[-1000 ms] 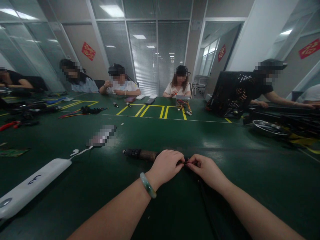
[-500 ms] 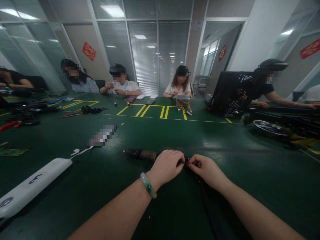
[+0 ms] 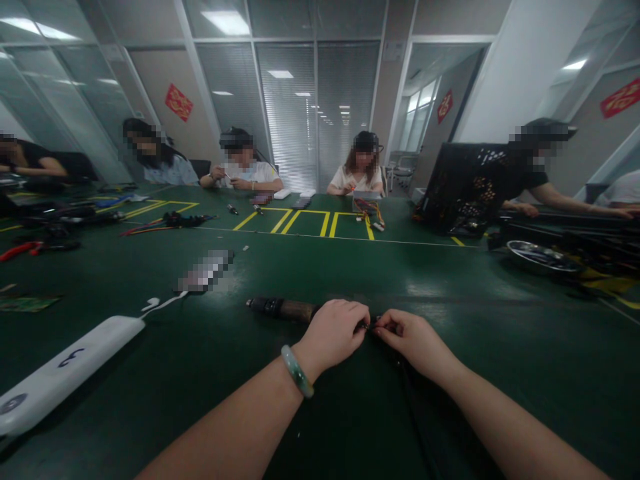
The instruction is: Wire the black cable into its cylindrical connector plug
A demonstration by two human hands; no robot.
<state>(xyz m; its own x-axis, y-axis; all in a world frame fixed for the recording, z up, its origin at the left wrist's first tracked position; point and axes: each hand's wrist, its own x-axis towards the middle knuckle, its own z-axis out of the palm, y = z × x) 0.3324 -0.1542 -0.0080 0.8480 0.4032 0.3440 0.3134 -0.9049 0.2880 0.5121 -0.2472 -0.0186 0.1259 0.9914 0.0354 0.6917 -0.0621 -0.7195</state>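
- Left hand (image 3: 333, 333), right hand (image 3: 413, 340): fingers of both pinch a small dark part (image 3: 373, 325), low over the green tabletop (image 3: 350, 267).
- Dark cylindrical tool (image 3: 283, 309) lies beside the left hand.
- Black cable (image 3: 407, 393) trails bodyward.
- Risk: fingertip-only grip; a cable tug could slip the part free.

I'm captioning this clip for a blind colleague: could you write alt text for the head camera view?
The person's left hand and right hand meet fingertip to fingertip, pinching a small dark part at the end of a dark cylindrical tool lying on a green table. A long white device lies to the left; other people sit along the far side.
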